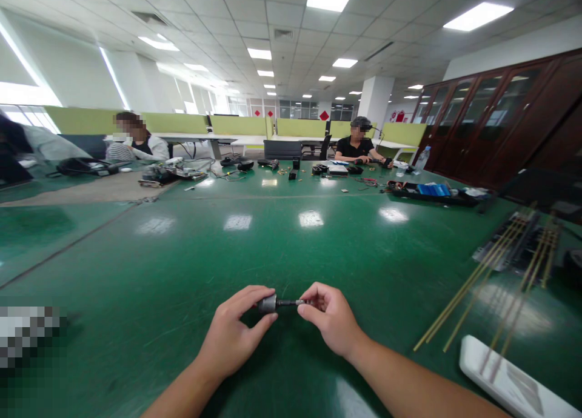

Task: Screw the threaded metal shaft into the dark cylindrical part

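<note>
A small, slender tool with a grey metal cylinder at one end and a dark, thin shaft (282, 303) lies level between the person's two bare hands, just over the near part of a glossy green tabletop (218, 248). The left hand (234, 333) has its thumb and fingers closed on the grey cylinder; the right hand (334, 321) pinches the shaft's far tip. Over on the right, I see long, thin yellowish rods (470, 283) near a white, rounded-corner plastic piece (482, 363). Farther back sits a long black tray (402, 192) with blue packets (434, 189) in it, and near it a clear plastic bottle (422, 159). Across the table, a co-worker in a black short-sleeved top (349, 147) sits with both hands at small dark items.
</note>
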